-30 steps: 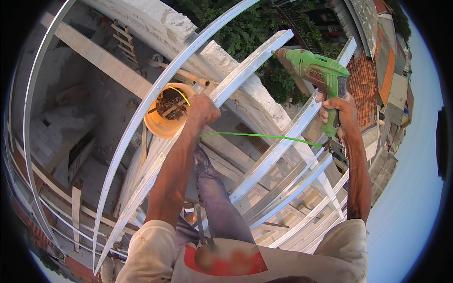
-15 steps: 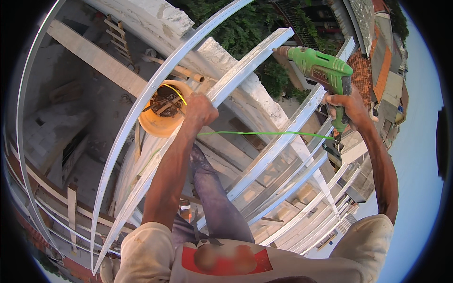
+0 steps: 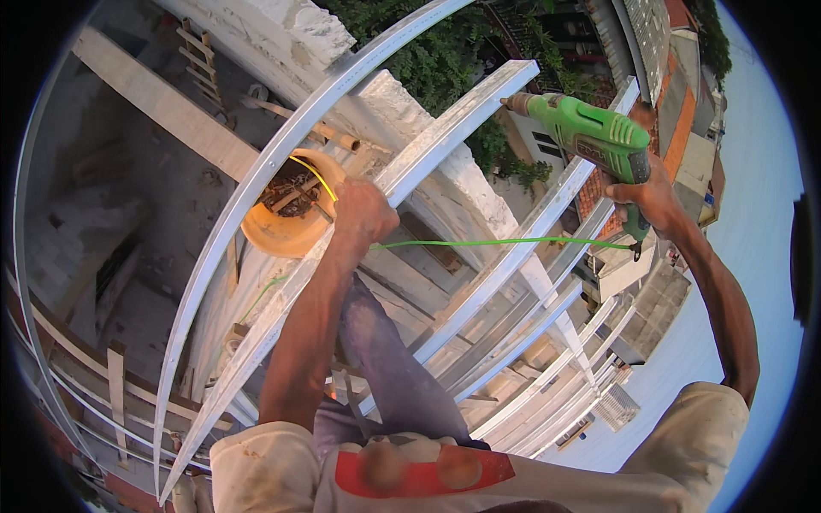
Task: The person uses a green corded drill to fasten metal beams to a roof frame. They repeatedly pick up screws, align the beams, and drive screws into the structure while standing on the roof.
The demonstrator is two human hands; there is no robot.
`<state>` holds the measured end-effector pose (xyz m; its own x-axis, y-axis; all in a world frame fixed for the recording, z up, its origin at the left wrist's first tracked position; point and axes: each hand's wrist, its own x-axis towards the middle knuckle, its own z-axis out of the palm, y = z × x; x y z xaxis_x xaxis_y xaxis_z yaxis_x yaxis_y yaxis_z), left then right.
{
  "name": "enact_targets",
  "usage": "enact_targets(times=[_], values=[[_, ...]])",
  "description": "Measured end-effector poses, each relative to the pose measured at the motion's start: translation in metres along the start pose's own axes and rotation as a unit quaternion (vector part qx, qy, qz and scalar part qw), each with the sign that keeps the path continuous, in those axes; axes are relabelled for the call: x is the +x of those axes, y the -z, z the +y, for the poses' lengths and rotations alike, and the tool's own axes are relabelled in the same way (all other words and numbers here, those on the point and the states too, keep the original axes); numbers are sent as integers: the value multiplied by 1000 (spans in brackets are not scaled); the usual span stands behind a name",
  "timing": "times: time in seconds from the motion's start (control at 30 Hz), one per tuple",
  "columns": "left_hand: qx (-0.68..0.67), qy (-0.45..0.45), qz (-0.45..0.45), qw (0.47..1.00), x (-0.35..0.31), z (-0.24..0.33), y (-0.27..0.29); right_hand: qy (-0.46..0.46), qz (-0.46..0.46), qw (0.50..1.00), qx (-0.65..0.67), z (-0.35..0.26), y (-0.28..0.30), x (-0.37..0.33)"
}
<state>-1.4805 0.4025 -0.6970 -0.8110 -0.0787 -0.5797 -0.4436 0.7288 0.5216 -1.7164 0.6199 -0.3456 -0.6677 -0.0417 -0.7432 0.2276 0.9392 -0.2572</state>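
My right hand [image 3: 654, 198] is wrapped around the handle of a green power drill [image 3: 594, 128]. The drill points left, and its tip meets the side of a silvery metal channel beam [image 3: 462, 124] near the beam's far end. Closed around the same beam, farther down its length, is my left hand [image 3: 363, 212]. Beside that hand stands an orange-yellow bucket [image 3: 286, 235] with a yellow handle and small dark pieces inside. A green cord [image 3: 479, 243] stretches from the drill's handle base toward my left hand and passes behind it.
More metal beams [image 3: 513, 256] run alongside on the right, and a curved one [image 3: 248, 188] arches on the left. A rough white wall [image 3: 410, 111] passes beneath them. Far below on the left are a wooden ladder [image 3: 201, 64] and a plank [image 3: 171, 103]. Rooftops lie beyond the wall.
The view has shifted slightly. My right hand and the drill sit a little farther right and lower, the right elbow is farther out, and the drill's tip stays at the beam. My left hand keeps its hold.
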Motion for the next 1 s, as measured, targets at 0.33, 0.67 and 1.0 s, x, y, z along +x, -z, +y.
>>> enact_targets(times=[0.33, 0.67, 1.0], values=[[-21, 9, -114, 993, 9, -2, -3, -9, -27, 999, -45, -9, 9, 9], [-10, -8, -55, 998, 7, -7, -10, -17, -17, 997, -80, -12, 11, 9], [-34, 23, -117, 992, 8, -1, 0, 16, -19, 994, -103, -12, 13, 18]])
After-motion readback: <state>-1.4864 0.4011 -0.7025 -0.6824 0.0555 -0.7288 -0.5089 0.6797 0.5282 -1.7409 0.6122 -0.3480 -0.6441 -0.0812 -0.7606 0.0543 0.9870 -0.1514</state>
